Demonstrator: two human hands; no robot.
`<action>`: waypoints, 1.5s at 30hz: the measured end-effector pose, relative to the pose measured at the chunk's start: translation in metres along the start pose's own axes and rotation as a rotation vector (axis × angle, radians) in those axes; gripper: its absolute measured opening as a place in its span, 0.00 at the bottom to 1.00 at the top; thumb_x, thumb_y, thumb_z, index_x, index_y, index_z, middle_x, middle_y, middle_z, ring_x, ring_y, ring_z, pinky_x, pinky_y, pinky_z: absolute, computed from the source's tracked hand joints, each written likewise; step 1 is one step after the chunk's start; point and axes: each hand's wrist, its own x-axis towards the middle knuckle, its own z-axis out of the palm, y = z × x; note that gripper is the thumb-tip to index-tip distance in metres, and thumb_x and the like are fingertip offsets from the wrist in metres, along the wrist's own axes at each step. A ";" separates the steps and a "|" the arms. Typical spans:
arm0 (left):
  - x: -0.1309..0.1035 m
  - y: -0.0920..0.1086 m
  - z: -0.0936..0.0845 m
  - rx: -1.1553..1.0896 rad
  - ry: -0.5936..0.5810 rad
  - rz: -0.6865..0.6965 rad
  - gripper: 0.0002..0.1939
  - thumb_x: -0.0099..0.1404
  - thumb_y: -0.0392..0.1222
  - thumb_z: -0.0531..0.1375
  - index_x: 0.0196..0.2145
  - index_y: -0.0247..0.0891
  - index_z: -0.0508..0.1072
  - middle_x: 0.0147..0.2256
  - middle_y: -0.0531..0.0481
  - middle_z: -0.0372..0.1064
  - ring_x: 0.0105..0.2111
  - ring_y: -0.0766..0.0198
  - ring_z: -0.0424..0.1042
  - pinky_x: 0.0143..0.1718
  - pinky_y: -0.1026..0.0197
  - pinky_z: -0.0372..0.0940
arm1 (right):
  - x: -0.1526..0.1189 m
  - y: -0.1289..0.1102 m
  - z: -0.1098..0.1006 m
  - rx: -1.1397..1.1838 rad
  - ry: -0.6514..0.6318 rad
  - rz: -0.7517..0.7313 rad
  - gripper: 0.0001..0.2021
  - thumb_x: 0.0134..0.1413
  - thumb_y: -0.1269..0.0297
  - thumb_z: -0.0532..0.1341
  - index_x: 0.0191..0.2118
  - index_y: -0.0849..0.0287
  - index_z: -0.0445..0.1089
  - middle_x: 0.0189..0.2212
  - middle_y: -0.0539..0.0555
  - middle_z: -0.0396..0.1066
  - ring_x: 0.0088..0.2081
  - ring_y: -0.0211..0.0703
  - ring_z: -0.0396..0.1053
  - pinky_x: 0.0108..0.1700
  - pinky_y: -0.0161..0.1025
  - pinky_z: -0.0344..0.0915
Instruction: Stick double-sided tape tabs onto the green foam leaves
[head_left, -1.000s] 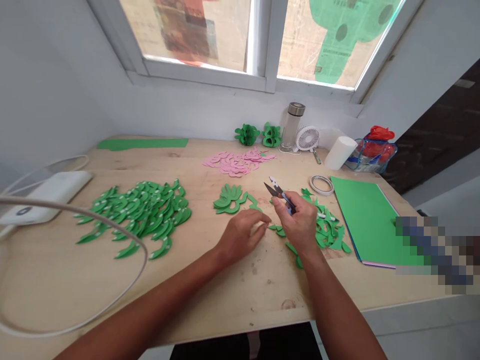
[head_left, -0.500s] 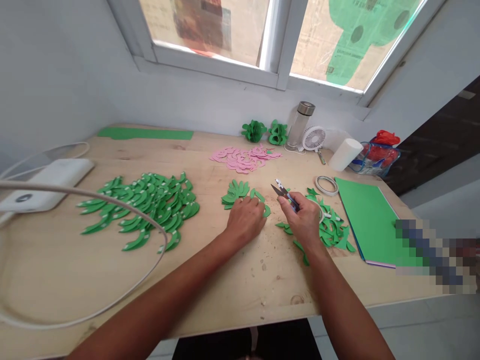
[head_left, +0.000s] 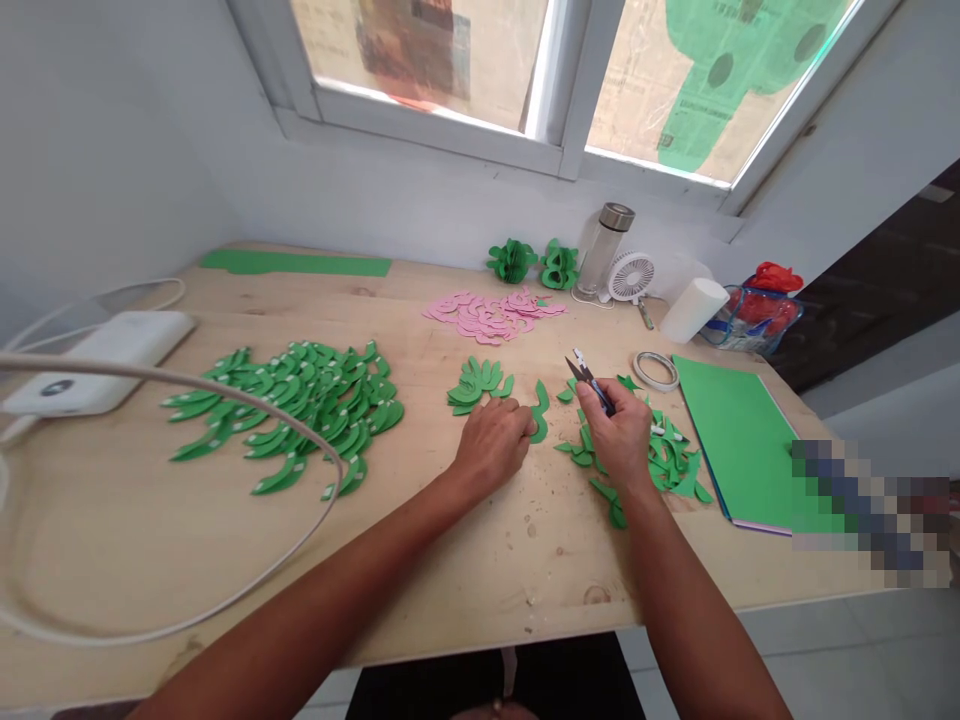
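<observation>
My left hand [head_left: 495, 440] is closed on a curved green paper piece [head_left: 541, 412], which sticks out to the right of its fingertips. Just behind that hand lies a small stack of green cut pieces [head_left: 474, 384]. My right hand [head_left: 619, 430] grips small dark scissors [head_left: 589, 384], their blades pointing up and to the left. Green scraps [head_left: 671, 462] lie under and around the right hand. A large heap of curved green pieces with small white patches [head_left: 315, 400] spreads on the left. Pink paper pieces [head_left: 484, 315] lie farther back.
A white cable [head_left: 225, 393] loops over the left side near a white power bank [head_left: 97, 365]. A tape roll [head_left: 655, 371] and green sheets [head_left: 750, 440] are at right. Behind stand green paper ornaments [head_left: 511, 261], a bottle [head_left: 604, 252], a fan [head_left: 631, 277] and a white roll [head_left: 694, 311].
The curved green piece at my left fingertips has turned more upright. My right hand and the scissors have shifted slightly right, away from my left hand. The view has shifted a little.
</observation>
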 end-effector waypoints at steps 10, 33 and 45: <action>-0.009 -0.010 0.000 -0.733 -0.051 -0.090 0.03 0.53 0.33 0.56 0.23 0.38 0.66 0.26 0.52 0.70 0.25 0.65 0.66 0.26 0.64 0.60 | -0.004 -0.002 0.004 0.019 -0.048 -0.015 0.18 0.53 0.50 0.58 0.27 0.61 0.70 0.17 0.45 0.57 0.21 0.33 0.53 0.24 0.32 0.51; -0.017 -0.008 -0.001 -0.837 0.048 -0.012 0.04 0.56 0.35 0.55 0.26 0.37 0.69 0.24 0.55 0.68 0.25 0.68 0.65 0.28 0.66 0.60 | -0.009 -0.006 0.009 0.110 -0.275 -0.117 0.14 0.56 0.55 0.57 0.29 0.60 0.70 0.23 0.49 0.65 0.25 0.36 0.58 0.28 0.33 0.53; -0.018 -0.006 -0.006 -0.746 0.065 0.080 0.05 0.58 0.34 0.55 0.27 0.37 0.70 0.25 0.53 0.70 0.27 0.67 0.68 0.30 0.65 0.62 | -0.007 -0.003 0.010 0.321 -0.346 0.139 0.16 0.53 0.51 0.59 0.30 0.61 0.72 0.19 0.46 0.59 0.20 0.32 0.51 0.22 0.33 0.47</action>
